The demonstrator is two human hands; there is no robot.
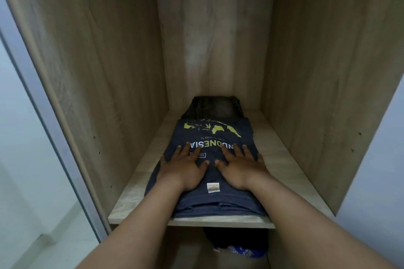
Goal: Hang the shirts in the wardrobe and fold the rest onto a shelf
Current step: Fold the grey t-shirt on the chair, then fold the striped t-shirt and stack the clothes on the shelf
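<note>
Two bare hands lie flat on a folded navy T-shirt that sits on a pale wood-grain shelf inside a wardrobe. The left hand presses the near-left part of the cloth, fingers spread and palm down, gripping nothing. The right hand does the same just beside it on the right, also open and flat. The shirt is a soft knit folded into a long rectangle, its thick layered edge at the near lip of the shelf. A yellow map-shaped print and block lettering run across its far half, upside down from this view, and a small pale square label shows between the wrists. Behind it, touching its far edge, lies a darker folded garment of coarser, faded fabric, close to the back panel. The wardrobe walls are smooth laminate with a light oak grain and small drilled holes. Below the shelf, a dark bundle with a blue patterned patch sits in the lower compartment.
</note>
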